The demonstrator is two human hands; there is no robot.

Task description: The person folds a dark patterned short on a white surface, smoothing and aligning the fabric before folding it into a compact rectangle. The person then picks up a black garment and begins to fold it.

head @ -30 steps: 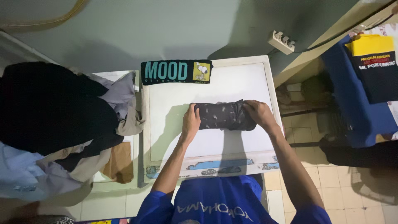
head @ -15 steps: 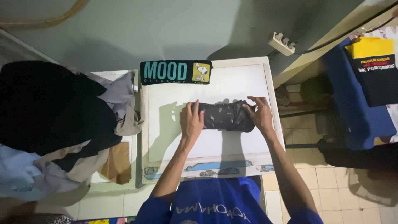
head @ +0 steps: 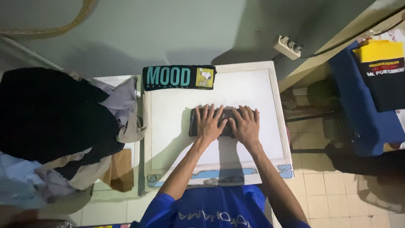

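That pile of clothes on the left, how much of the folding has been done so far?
Done: one folded black shirt lies at the white table's far edge. In hand: left hand and right hand press flat on a small dark folded garment. Left: the clothes heap beside the table looks unfolded.

White rectangular bench (head: 168, 126) with raised rim, blue printed strip along near edge. Folded black shirt with teal lettering and yellow cartoon patch (head: 178, 77) at far edge of bench, touching grey-green wall (head: 168, 29). Heap of black, grey and tan clothes (head: 55, 126) left of bench, spilling over second white surface (head: 110, 80). White multi-socket power strip (head: 287, 47) on wall, right of bench. Blue cloth with yellow-and-black printed garment (head: 379, 71) at far right. Pale tiled floor (head: 320, 190) below.
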